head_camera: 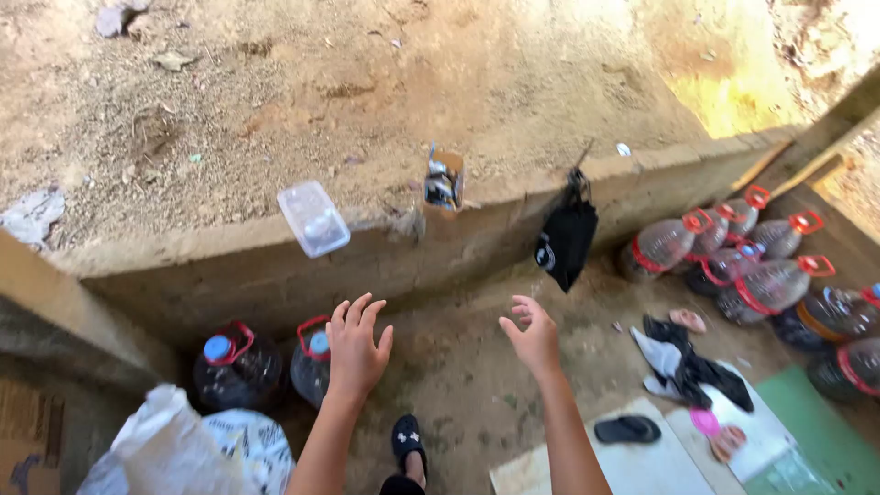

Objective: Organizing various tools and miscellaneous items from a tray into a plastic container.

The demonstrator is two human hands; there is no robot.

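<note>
Left hand (356, 348) raised, fingers spread and released, grasping nothing, nearest 2 dark jugs (236, 368) with red handles and blue caps, apparently filled with dark liquid, standing against the low concrete wall (229, 266). Right hand (532, 337) likewise empty, fingers loosely curled. On the wall: clear plastic container (313, 218), small cardboard box (444, 181) stuffed with objects.

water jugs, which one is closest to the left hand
The blue-capped jug with the red handle, standing by the wall right beside the left hand. A second blue-capped jug stands further left, and the red-capped jugs lie piled far right.
</note>
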